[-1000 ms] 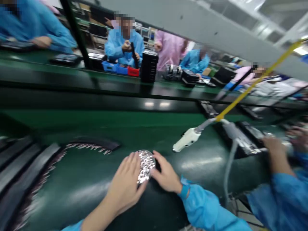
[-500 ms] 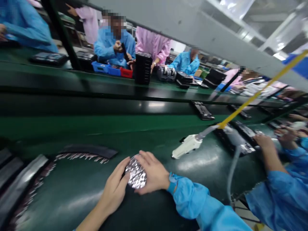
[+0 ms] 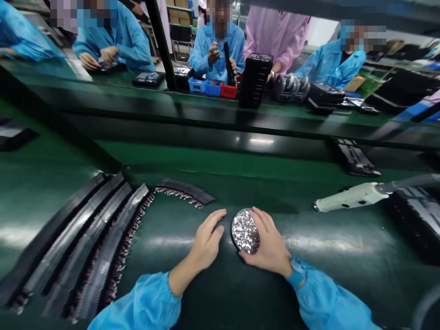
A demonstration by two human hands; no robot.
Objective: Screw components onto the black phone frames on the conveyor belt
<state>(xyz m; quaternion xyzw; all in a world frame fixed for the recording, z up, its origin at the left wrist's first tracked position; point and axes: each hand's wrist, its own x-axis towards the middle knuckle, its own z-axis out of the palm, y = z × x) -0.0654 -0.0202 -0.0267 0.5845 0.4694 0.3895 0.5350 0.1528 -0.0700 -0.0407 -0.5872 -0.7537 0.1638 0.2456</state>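
Observation:
A small round dish of shiny metal bits (image 3: 244,231) sits on the green bench (image 3: 309,275) in front of me. My right hand (image 3: 270,245) cups the dish from its right side, fingers curled round its rim. My left hand (image 3: 206,240) rests on the bench just left of the dish, fingers loosely bent and apart, holding nothing.
Long rows of black strips with thin leads (image 3: 82,247) fan out at the left, a shorter row (image 3: 185,190) behind my left hand. A white electric screwdriver (image 3: 350,198) hangs at the right. Black trays (image 3: 355,158) lie on the belt. Several people in blue and pink work across the line.
My left hand has come off the dish and now rests beside it. My right hand still cups the dish. My view has swung left, showing more strip rows; the neighbour's arms are gone.

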